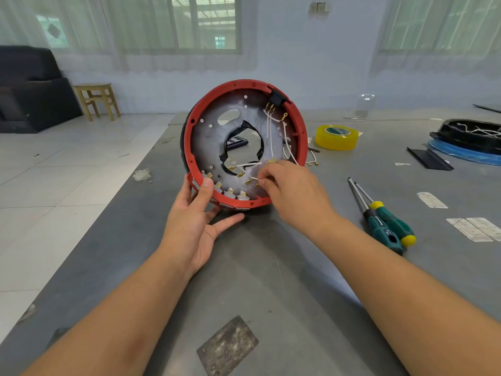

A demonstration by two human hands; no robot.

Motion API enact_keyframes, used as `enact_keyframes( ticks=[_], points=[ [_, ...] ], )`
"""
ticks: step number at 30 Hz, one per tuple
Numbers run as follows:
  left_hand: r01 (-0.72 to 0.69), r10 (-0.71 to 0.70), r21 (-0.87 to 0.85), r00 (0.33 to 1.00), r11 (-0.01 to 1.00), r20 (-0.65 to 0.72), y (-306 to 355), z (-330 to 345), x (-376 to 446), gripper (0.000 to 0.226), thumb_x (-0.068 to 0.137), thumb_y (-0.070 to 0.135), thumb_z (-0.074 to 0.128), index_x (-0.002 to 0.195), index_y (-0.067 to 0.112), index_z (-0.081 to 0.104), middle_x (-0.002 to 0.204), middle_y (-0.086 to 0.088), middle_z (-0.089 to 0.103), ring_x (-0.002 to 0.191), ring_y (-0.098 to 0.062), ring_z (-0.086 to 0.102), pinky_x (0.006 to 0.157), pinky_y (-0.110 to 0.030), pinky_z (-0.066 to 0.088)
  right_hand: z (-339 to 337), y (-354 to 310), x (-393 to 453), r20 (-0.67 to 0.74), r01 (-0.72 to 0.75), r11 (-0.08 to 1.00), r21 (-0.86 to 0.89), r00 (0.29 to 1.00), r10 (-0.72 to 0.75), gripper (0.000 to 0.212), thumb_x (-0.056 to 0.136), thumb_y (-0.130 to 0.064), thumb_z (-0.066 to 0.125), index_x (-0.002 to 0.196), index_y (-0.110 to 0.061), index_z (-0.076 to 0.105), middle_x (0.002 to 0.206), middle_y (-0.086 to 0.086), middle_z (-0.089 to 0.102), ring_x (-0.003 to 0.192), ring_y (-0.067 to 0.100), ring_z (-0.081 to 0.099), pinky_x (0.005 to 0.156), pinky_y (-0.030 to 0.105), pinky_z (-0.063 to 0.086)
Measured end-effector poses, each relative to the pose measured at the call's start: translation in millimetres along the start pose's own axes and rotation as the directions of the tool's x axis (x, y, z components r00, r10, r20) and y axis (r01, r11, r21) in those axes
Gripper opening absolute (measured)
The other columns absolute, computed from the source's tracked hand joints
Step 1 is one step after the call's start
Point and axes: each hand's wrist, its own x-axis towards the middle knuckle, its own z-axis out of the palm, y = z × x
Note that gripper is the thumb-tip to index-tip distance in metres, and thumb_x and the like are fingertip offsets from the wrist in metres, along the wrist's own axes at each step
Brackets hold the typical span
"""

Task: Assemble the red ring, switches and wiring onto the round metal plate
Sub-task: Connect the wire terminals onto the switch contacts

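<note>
The red ring [238, 84] sits around the round metal plate [206, 147], which stands tilted on its edge on the grey table [271, 267]. My left hand [195, 223] holds the ring's lower left rim, thumb over the edge beside the switches [230, 192] with brass terminals. My right hand [292, 191] pinches a white wire [254, 178] with a brass connector near the plate's lower right. More white wires [271, 131] run down from a black switch block [277, 97] at the top right.
Two green-and-yellow screwdrivers [385, 218] lie to the right. A yellow tape roll [337, 137] sits behind the plate. A black round part on blue film [469, 137] is at far right. Loose wires [311, 162] and paper labels [474, 229] lie on the table.
</note>
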Motion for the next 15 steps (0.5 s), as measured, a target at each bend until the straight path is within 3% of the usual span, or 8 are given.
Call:
enact_keyframes(
  ticks=[5,15],
  points=[
    [-0.003,0.003,-0.025,1.0,1.0,-0.014,-3.9,4.5,-3.4,0.045,0.098,0.027,0.068,0.142,0.027,0.061,0.139,-0.004,0.068,0.118,-0.039,0.071,0.082,-0.054,0.063,0.2,-4.5,-4.2,-0.01,0.066,0.991,-0.117,0.998,-0.068,0.019,0.105,-0.026,0.049,0.108,-0.027,0.068,0.108,-0.005,0.063,0.095,0.022,0.059,0.074,0.04,0.052],
    [-0.052,0.049,0.07,0.998,0.996,0.049,-9.0,13.6,-8.5,0.041,0.103,0.016,0.063,0.143,0.024,0.06,0.14,-0.013,0.065,0.114,-0.032,0.074,0.082,-0.051,0.064,0.6,-4.5,-1.6,0.082,0.039,0.993,-0.112,0.996,-0.029,0.02,0.102,-0.018,0.052,0.108,-0.022,0.071,0.103,0.002,0.066,0.094,0.028,0.062,0.077,0.04,0.052]
  ],
)
